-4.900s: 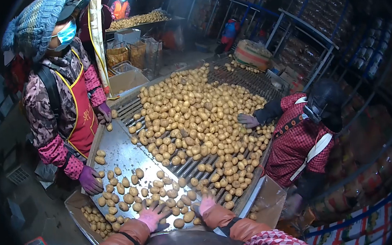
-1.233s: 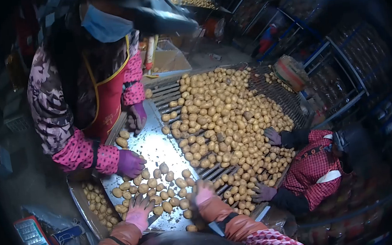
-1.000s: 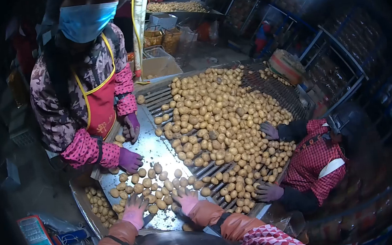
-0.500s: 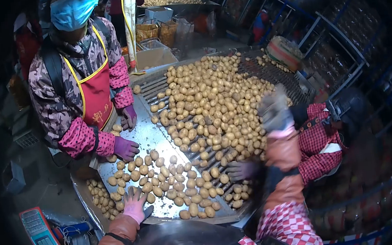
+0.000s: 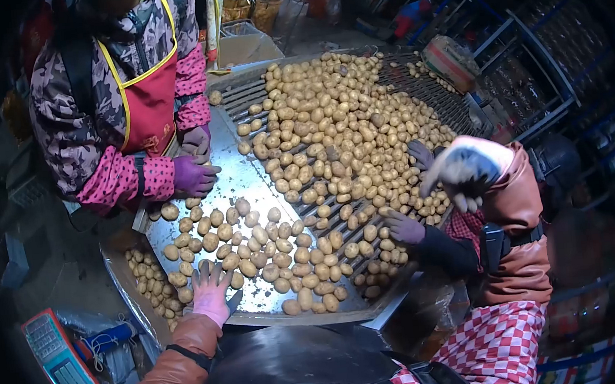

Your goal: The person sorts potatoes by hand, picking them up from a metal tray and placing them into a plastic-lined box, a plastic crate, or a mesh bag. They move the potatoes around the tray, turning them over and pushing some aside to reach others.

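My left hand (image 5: 212,292), in a pink and grey glove, lies with fingers spread at the lower left of the metal sheet (image 5: 236,165), against a few potatoes (image 5: 230,261). My right hand (image 5: 463,171), gloved in white and grey, is raised over the right side of the potato pile (image 5: 345,123). Its fingers hang down and are partly apart, and nothing shows in them. Potatoes lie scattered on the metal sheet and heaped on the dark slatted grate (image 5: 242,128).
A person (image 5: 116,99) in a red apron stands at the left, purple gloves over the sheet. Another person's gloved hands (image 5: 404,227) are at the right. A box of potatoes (image 5: 113,264) and a scale (image 5: 62,360) are at lower left; a sack (image 5: 450,64) lies behind.
My right hand has moved right and slightly down in view, its fingers now hanging. The other person's hands at the left have come together. The whole view has shifted.
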Available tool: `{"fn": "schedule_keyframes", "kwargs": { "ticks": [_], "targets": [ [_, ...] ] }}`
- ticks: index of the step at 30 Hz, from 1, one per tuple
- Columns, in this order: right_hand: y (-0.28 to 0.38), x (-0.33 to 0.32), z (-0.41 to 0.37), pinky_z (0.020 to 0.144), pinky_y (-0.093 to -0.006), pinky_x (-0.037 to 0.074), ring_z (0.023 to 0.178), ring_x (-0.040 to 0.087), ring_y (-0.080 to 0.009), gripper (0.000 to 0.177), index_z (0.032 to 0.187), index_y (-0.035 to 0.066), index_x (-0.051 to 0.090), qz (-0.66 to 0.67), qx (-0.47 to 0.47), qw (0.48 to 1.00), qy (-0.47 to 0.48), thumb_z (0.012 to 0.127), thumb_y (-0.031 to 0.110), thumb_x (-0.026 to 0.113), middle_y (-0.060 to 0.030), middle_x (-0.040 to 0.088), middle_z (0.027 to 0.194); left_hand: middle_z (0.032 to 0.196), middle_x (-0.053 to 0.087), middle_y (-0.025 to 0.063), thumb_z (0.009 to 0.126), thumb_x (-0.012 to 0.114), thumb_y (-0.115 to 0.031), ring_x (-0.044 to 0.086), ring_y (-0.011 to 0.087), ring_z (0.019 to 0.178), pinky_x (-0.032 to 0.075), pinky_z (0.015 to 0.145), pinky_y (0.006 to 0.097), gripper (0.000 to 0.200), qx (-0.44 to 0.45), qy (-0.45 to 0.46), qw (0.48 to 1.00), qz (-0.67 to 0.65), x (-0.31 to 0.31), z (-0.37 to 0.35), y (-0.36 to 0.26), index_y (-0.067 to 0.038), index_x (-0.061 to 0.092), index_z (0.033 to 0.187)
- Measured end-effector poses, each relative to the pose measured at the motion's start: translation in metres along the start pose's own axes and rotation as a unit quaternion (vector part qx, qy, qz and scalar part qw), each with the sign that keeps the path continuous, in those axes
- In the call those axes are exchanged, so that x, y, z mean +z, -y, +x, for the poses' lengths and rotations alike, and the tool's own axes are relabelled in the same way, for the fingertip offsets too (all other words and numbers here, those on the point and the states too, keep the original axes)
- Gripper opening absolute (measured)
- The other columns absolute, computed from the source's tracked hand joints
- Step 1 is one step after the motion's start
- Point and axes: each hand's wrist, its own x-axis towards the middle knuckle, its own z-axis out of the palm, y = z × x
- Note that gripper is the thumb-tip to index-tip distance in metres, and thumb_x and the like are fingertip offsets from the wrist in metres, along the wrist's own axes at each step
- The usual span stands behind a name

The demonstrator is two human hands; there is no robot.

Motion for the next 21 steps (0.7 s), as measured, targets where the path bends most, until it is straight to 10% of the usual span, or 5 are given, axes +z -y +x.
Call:
{"fn": "schedule_keyframes", "kwargs": {
  "ticks": [2,7,11,13,21],
  "targets": [
    [-0.054,-0.056,0.042,0.043,-0.0289,0.047,0.052,0.061,-0.0184,0.047,0.131,0.000,0.061,0.079,0.158,0.983,0.053,0.096,0.030,0.067,-0.0083,0.067,0.071,0.142,0.048,0.0153,0.083,0.071,-0.042,0.030,0.0442,0.142,0.020,0.116,0.0646,0.061,0.002,-0.003,1.000,-0.001,0.001,0.000,0.001,-0.015,0.059,0.136],
    [-0.098,-0.156,0.026,0.045,-0.0294,0.046,0.054,0.060,-0.0178,0.049,0.139,0.003,0.055,0.154,-0.046,0.886,-0.436,0.096,0.023,0.068,-0.0087,0.068,0.077,0.141,0.049,0.0146,0.083,0.071,-0.041,0.031,0.0439,0.141,0.021,0.115,0.0642,0.059,0.001,-0.017,1.000,0.000,0.001,0.001,0.001,-0.015,0.061,0.134],
    [-0.103,-0.256,0.011,0.046,-0.0298,0.045,0.056,0.058,-0.0173,0.054,0.145,0.006,0.051,0.155,-0.188,0.801,-0.546,0.095,0.016,0.069,-0.0091,0.068,0.082,0.141,0.050,0.0146,0.083,0.071,-0.038,0.032,0.0437,0.141,0.022,0.114,0.0646,0.057,0.001,-0.031,0.999,-0.009,0.003,0.000,0.000,-0.014,0.061,0.133],
    [-0.014,-0.089,-0.015,0.056,-0.0292,0.047,0.068,0.058,-0.0138,0.063,0.152,0.012,0.044,-0.046,-0.253,0.734,-0.628,0.094,0.009,0.070,-0.0081,0.068,0.090,0.142,0.049,0.0151,0.082,0.072,-0.036,0.032,0.0441,0.141,0.023,0.114,0.0657,0.057,-0.001,-0.031,0.999,-0.014,0.004,0.000,0.001,-0.015,0.061,0.133],
    [0.003,-0.020,-0.032,0.073,-0.0260,0.048,0.085,0.061,-0.0122,0.062,0.151,0.009,0.044,-0.151,-0.163,0.945,-0.242,0.095,0.016,0.069,-0.0086,0.069,0.108,0.137,0.053,0.0126,0.085,0.069,-0.040,0.033,0.0416,0.140,0.024,0.114,0.0628,0.054,-0.007,-0.033,0.999,0.021,0.005,-0.001,-0.001,-0.018,0.062,0.134]
  ]
}}
